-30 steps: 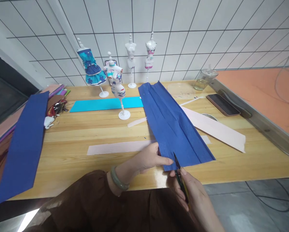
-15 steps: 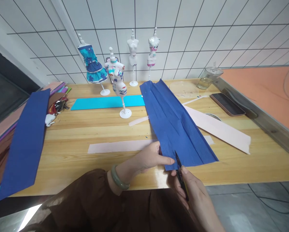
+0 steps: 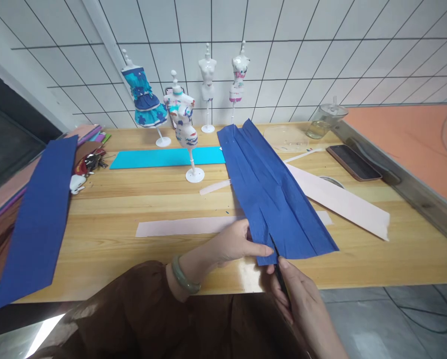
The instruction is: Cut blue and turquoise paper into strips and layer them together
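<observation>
A large creased sheet of blue crepe paper (image 3: 271,184) lies at a slant over the table, its near edge lifted toward me. My left hand (image 3: 241,243) pinches that near edge, the thumb on top and the other fingers mostly hidden underneath. In my right hand (image 3: 301,291) is a pair of black scissors (image 3: 282,279), held by the handles. Their blades are at the paper's near edge, close to my left thumb, and appear nearly closed. A pale pink paper strip (image 3: 186,227) runs partly under the blue sheet.
Small mannequins (image 3: 184,119) stand toward the tiled wall, one wearing a blue dress (image 3: 144,97). A turquoise strip (image 3: 167,157) lies before them. Folded blue paper (image 3: 40,214) is at left. At right are a pink strip (image 3: 343,199), a phone (image 3: 354,162) and a glass cup (image 3: 326,121).
The scissors' blades have come together on the blue paper near my left thumb. Both hands stay almost in place; the whole view has shifted slightly.
</observation>
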A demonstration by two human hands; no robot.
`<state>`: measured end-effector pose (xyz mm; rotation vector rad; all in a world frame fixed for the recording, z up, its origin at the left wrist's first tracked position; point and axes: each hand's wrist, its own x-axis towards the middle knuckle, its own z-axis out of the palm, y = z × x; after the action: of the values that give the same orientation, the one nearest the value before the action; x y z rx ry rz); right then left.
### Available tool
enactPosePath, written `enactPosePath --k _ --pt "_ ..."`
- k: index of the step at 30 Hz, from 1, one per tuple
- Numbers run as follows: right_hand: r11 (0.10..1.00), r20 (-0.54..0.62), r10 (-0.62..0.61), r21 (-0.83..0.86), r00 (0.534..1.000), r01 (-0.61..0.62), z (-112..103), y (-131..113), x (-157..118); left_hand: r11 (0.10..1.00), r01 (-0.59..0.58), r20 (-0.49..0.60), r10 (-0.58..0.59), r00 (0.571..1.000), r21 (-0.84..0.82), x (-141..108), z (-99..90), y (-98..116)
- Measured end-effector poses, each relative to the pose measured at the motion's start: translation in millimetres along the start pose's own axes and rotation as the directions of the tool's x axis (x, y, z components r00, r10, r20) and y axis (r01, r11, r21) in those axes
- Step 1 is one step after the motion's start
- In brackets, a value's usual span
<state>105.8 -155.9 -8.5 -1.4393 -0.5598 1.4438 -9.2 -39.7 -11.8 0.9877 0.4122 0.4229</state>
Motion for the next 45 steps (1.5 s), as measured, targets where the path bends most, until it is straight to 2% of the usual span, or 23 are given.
enactPosePath --k 2,7,10,18,24,31,37,45 --pt "1.0 -0.003 0.003 0.006 1.0 -0.003 0 0 0 1.0 0.026 -0.018 -0.026 1.0 0.001 1 -1.7 0" --pt "1.0 0.002 0.007 -0.011 1.0 -0.007 -2 0 -1 0.985 0.09 -0.248 -0.126 0.96 -0.149 7 -2.4 2" --pt "1.0 0.017 0.006 -0.021 1.0 -0.006 -2 0 -1 0.973 0.071 -0.271 -0.131 0.954 -0.22 11 -2.9 2" --pt "1.0 0.044 -0.001 -0.025 0.999 0.002 -1 -1 0 0.985 0.047 -0.23 -0.086 0.969 -0.167 9 -5.9 0" --pt "0.996 0.066 -0.026 -0.085 0.997 0.032 -3 -6 7 0.994 0.048 -0.133 -0.061 0.989 -0.102 6 -4.2 2" --pt "0.982 0.06 -0.04 -0.181 0.997 0.05 -1 -15 11 0.992 -0.073 -0.147 0.058 0.987 -0.1 7 -3.8 -2" --pt "0.987 0.086 -0.03 -0.157 0.996 0.043 -1 -16 11 0.994 -0.047 -0.084 0.039 0.996 -0.099 6 -3.2 -1" --pt "0.992 0.085 -0.026 -0.122 0.996 0.037 -4 -10 14 0.996 -0.023 -0.108 0.014 0.994 -0.081 6 -3.4 -1"
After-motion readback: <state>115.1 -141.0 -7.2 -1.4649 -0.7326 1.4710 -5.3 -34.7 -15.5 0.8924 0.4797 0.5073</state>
